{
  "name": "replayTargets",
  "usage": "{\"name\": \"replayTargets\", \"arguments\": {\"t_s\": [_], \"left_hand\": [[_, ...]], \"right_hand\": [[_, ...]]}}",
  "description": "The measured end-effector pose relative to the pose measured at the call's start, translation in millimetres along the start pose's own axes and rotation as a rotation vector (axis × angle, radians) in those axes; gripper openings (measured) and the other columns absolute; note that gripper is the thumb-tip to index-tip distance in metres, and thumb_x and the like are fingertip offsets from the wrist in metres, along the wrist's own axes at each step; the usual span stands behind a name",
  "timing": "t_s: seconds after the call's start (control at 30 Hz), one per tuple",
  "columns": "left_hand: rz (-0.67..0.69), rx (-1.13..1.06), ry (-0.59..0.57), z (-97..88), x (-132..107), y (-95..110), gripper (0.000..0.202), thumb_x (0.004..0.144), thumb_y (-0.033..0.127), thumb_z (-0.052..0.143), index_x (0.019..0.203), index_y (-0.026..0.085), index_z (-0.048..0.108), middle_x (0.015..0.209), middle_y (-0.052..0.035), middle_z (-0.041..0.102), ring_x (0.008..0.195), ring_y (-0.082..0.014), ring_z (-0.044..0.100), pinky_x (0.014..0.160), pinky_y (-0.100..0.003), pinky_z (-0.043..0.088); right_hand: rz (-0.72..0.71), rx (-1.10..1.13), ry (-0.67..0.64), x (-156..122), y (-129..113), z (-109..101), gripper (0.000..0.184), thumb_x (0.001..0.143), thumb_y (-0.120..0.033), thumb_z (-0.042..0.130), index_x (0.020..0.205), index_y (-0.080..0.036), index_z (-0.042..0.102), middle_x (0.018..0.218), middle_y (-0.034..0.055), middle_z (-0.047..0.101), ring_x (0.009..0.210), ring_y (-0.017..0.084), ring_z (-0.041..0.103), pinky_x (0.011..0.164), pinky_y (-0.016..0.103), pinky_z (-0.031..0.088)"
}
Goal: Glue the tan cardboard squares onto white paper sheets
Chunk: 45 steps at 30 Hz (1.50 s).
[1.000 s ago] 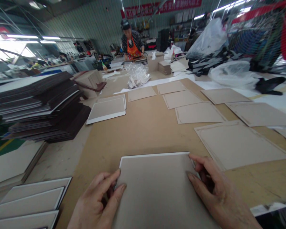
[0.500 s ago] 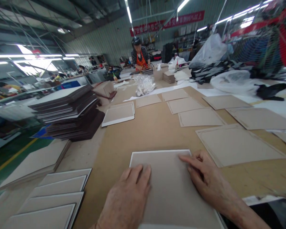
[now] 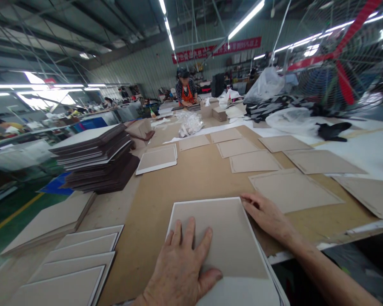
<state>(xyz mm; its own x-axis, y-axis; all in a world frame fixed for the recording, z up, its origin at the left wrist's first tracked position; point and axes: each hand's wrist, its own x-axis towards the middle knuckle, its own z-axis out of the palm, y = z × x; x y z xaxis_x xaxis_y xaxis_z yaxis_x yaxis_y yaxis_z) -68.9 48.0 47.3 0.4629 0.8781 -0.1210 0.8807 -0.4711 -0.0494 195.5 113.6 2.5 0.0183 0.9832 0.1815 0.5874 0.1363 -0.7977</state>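
A beige rectangular panel with a thin white border lies before me, its near part whitish. More sheet edges show beneath its right side, so it tops a small stack. My left hand rests on it with the fingers spread and the palm down. At the panel's far right corner, my right hand has its fingers bent close together against the edge. Its thumb is mostly hidden. To the left, several similar white-edged panels lie overlapping. Thin beige sheets lie spread out on the right.
A tall stack of dark brown boards stands at the left, with beige boards nearer. Two white-edged panels lie farther up the brown tabletop. Beyond are crumpled clear plastic, a person in an orange apron and a large fan.
My left hand has spread its fingers on the panel. My right hand has moved from the panel's top surface to its far right corner. The view has shifted slightly right.
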Motion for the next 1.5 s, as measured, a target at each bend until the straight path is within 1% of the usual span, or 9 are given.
{"name": "replayTargets", "arguments": {"t_s": [0.3, 0.47, 0.63, 0.8, 0.9, 0.97, 1.13, 1.33, 1.5], "left_hand": [[-0.025, 0.022, 0.007, -3.7, -4, 3, 0.07, 0.082, 0.061, 0.057, 0.145, 0.034, 0.041, 0.152, -0.021, 0.037, 0.136, -0.0475, 0.036, 0.104, -0.065, 0.037], [-0.029, -0.007, 0.017, -5.3, -5, 1, 0.072, 0.083, 0.066, 0.051, 0.146, 0.033, 0.039, 0.154, -0.0189, 0.035, 0.138, -0.0467, 0.033, 0.107, -0.063, 0.035], [-0.066, -0.122, 0.029, -13.2, -13, 1, 0.099, 0.077, 0.082, 0.037, 0.149, 0.014, 0.033, 0.155, -0.0236, 0.027, 0.143, -0.0418, 0.025, 0.112, -0.06, 0.032], [0.053, -0.06, 0.241, -28.1, -24, 14, 0.121, 0.069, 0.08, 0.054, 0.153, 0.006, 0.009, 0.158, -0.0269, 0.011, 0.145, -0.0422, 0.016, 0.111, -0.061, 0.033], [0.101, 0.137, 0.421, -28.2, -27, 19, 0.092, 0.085, 0.047, 0.054, 0.154, 0.012, 0.005, 0.158, -0.0237, 0.017, 0.145, -0.0396, 0.018, 0.106, -0.057, 0.042], [0.125, 0.305, 0.592, -23.8, -26, 17, 0.074, 0.089, 0.029, 0.048, 0.154, 0.013, 0.015, 0.156, -0.0224, 0.028, 0.145, -0.0402, 0.021, 0.102, -0.056, 0.045], [0.245, 0.545, 0.815, -23.0, -34, -4, 0.047, 0.091, 0.018, 0.039, 0.137, 0.014, 0.05, 0.141, -0.0156, 0.055, 0.135, -0.0344, 0.044, 0.101, -0.047, 0.048], [0.262, 0.628, 0.745, -37.4, -34, -44, 0.044, 0.093, 0.016, 0.035, 0.132, 0.008, 0.054, 0.137, -0.0151, 0.059, 0.129, -0.0286, 0.052, 0.107, -0.039, 0.044], [0.121, 0.6, 0.612, -27.7, 22, -122, 0.046, 0.092, 0.008, 0.035, 0.136, 0.006, 0.049, 0.138, -0.0165, 0.057, 0.13, -0.0267, 0.051, 0.109, -0.039, 0.043]], "right_hand": [[-0.02, 0.114, 0.045, 4, -10, 2, 0.032, 0.083, -0.038, 0.059, 0.105, -0.018, 0.071, 0.095, 0.0064, 0.062, 0.081, 0.021, 0.059, 0.08, 0.037, 0.046], [0.048, 0.359, 0.02, 5, -26, 2, 0.034, 0.08, -0.042, 0.062, 0.103, -0.018, 0.064, 0.085, 0.0032, 0.064, 0.076, 0.02, 0.06, 0.07, 0.033, 0.047], [0.094, 0.649, -0.098, 8, -55, -1, 0.043, 0.074, -0.046, 0.066, 0.104, -0.019, 0.051, 0.079, 0.0011, 0.066, 0.063, 0.018, 0.061, 0.054, 0.028, 0.047], [0.016, 0.756, -0.069, 11, -114, -8, 0.045, 0.073, -0.044, 0.07, 0.106, -0.022, 0.049, 0.082, -0.0005, 0.066, 0.061, 0.016, 0.058, 0.052, 0.025, 0.044], [0.006, 0.839, -0.019, 13, -145, -5, 0.048, 0.068, -0.043, 0.073, 0.103, -0.022, 0.05, 0.08, -0.0012, 0.066, 0.062, 0.015, 0.057, 0.051, 0.023, 0.043], [0.041, 0.917, -0.009, 16, -153, -1, 0.053, 0.062, -0.044, 0.076, 0.101, -0.021, 0.05, 0.077, -0.0014, 0.066, 0.06, 0.015, 0.056, 0.049, 0.023, 0.043], [0.1, 1.021, -0.097, 32, -136, 12, 0.063, 0.051, -0.043, 0.086, 0.099, -0.019, 0.052, 0.072, -0.0008, 0.065, 0.058, 0.017, 0.057, 0.049, 0.026, 0.046], [0.159, 1.091, -0.162, 45, -124, 29, 0.059, 0.058, -0.046, 0.087, 0.101, -0.021, 0.055, 0.076, -0.0005, 0.066, 0.063, 0.017, 0.061, 0.052, 0.025, 0.049], [0.202, 1.077, -0.291, 29, -112, 36, 0.061, 0.066, -0.054, 0.082, 0.112, -0.021, 0.059, 0.101, 0.0074, 0.069, 0.091, 0.023, 0.064, 0.068, 0.029, 0.055]]}}
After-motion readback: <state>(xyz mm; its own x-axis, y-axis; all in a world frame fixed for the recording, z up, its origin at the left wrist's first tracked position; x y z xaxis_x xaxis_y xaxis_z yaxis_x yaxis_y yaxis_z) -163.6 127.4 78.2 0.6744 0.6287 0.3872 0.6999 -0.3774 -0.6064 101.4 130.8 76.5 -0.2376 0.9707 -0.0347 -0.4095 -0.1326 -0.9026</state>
